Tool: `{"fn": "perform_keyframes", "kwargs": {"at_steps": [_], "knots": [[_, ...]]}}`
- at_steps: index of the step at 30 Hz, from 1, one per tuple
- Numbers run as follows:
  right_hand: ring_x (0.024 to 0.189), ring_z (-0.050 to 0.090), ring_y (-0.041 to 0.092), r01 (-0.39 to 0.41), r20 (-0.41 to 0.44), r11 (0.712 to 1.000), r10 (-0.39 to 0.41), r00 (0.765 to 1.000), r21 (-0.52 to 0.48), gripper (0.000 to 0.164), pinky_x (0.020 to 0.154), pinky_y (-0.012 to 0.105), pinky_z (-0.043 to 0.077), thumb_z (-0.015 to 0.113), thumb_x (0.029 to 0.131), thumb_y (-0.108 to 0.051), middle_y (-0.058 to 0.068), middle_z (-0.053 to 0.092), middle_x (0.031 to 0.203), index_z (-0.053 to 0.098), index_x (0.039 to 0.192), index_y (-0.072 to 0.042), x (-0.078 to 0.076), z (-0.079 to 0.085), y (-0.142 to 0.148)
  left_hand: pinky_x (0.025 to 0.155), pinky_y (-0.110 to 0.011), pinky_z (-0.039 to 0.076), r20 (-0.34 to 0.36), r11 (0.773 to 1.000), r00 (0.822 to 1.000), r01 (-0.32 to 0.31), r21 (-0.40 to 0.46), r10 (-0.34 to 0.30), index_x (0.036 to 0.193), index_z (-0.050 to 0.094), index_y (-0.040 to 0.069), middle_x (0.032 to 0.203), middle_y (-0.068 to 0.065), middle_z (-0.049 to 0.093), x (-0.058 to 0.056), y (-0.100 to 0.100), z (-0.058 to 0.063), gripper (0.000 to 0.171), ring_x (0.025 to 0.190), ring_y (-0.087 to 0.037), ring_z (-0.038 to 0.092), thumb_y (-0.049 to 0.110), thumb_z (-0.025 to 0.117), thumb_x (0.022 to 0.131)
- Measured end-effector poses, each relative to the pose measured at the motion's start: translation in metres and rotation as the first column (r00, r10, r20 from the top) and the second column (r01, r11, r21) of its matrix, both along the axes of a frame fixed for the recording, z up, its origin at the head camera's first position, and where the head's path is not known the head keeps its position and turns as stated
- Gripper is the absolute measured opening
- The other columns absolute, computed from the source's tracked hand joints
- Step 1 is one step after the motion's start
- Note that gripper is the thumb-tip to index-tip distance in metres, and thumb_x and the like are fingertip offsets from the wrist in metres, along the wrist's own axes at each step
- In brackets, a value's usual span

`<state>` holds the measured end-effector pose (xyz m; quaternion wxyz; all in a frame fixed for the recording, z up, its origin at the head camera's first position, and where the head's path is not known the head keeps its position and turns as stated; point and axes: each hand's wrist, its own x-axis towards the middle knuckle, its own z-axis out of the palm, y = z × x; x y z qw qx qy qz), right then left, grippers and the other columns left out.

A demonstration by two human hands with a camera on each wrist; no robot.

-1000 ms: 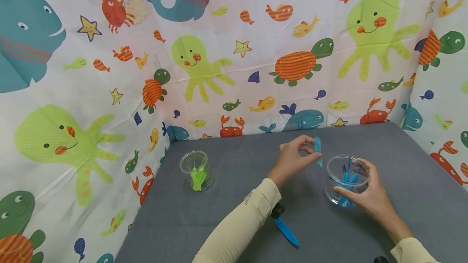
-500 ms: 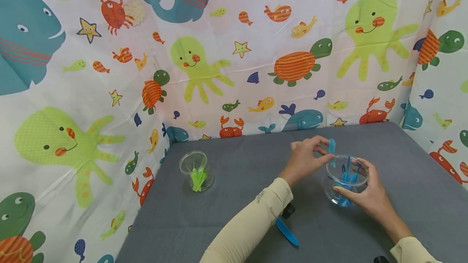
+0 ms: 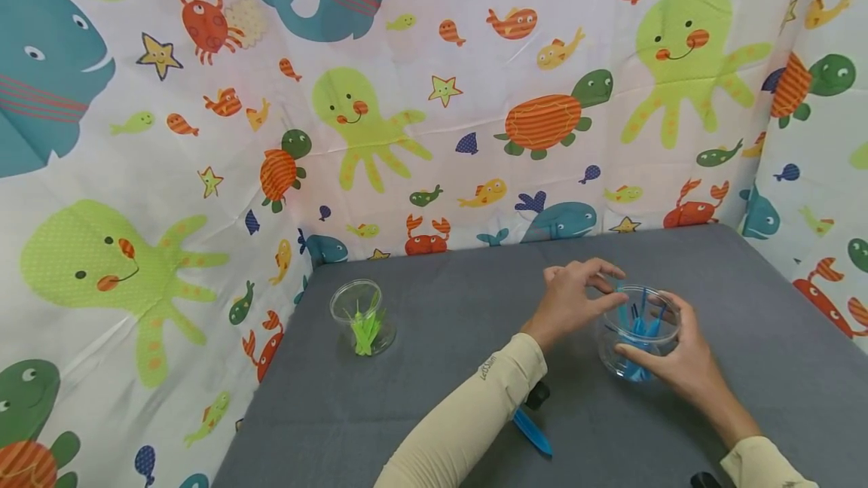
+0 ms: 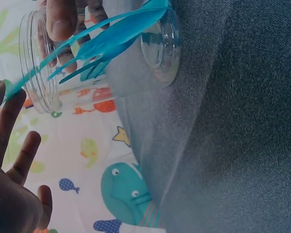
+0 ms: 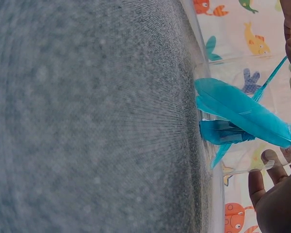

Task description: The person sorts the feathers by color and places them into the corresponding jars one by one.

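My left hand (image 3: 576, 296) pinches the quill end of a blue feather (image 4: 36, 70) over the mouth of a clear plastic jar (image 3: 610, 356). The feather slants down inside the jar's wall. Several other blue feathers (image 5: 242, 109) stand in the same jar, their quills upward. My right hand (image 3: 695, 375) grips the jar from the right side, thumb across the front and fingers round the back. The jar is upright on the grey table.
A second clear jar (image 3: 389, 341) at the left holds several green feathers (image 3: 365, 333). One loose blue feather (image 3: 532, 431) lies on the grey tabletop (image 3: 325, 420), partly behind my left sleeve (image 3: 461, 420). A sea-animal curtain (image 3: 407, 81) closes off the back and sides.
My left hand has carried the blue feather to the right and lowered it into the jar's mouth. The right hand keeps its grip on the jar.
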<state>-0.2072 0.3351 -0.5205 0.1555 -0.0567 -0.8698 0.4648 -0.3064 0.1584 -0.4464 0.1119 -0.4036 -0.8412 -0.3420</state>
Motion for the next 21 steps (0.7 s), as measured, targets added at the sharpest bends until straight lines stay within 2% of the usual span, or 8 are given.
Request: {"fn": "perform_keyframes", "kwargs": {"at_steps": [3,9,13,21], "knots": [[0.133,0.033,0.058,-0.002,-0.007,1.0,0.002,1.0,-0.001,0.117,0.096,0.083,0.03,0.087,0.08,-0.036,0.037,0.029,0.153,0.007,0.16,-0.008,0.0,-0.001,-0.001,0.1,-0.031,0.027,0.002,1.0,1.0,0.013,0.012,-0.013,0.125,0.066,0.03,0.109,0.017,0.077,0.0,-0.003,0.001,0.033,0.109,0.006,0.054,0.039,0.072,0.094],[0.134,0.032,0.058,-0.007,-0.031,1.0,0.007,0.999,-0.008,0.116,0.097,0.083,0.029,0.088,0.08,-0.034,0.036,0.029,0.154,0.008,0.16,-0.009,-0.002,-0.002,-0.002,0.106,-0.036,0.028,-0.014,0.995,1.0,-0.004,0.097,0.006,0.131,0.066,0.028,0.129,0.017,0.07,0.0,-0.017,0.005,0.034,0.122,-0.001,0.052,0.038,0.068,0.098],[0.135,0.032,0.058,-0.013,-0.054,1.0,0.013,0.998,-0.013,0.117,0.097,0.083,0.029,0.089,0.079,-0.031,0.035,0.029,0.155,0.009,0.16,-0.009,-0.002,-0.003,-0.002,0.106,-0.037,0.029,0.001,0.992,1.0,-0.025,0.125,0.025,0.13,0.066,0.027,0.13,0.016,0.069,-0.003,-0.033,0.003,0.032,0.123,-0.002,0.052,0.037,0.066,0.1],[0.136,0.031,0.058,-0.007,-0.058,1.0,0.006,0.998,-0.02,0.117,0.099,0.083,0.026,0.09,0.079,-0.031,0.035,0.028,0.155,0.009,0.161,-0.01,-0.001,-0.002,-0.003,0.104,-0.04,0.029,0.084,0.99,0.995,-0.069,0.121,0.059,0.128,0.066,0.028,0.127,0.016,0.069,-0.011,-0.063,-0.01,0.031,0.12,-0.003,0.053,0.039,0.066,0.1]]}}
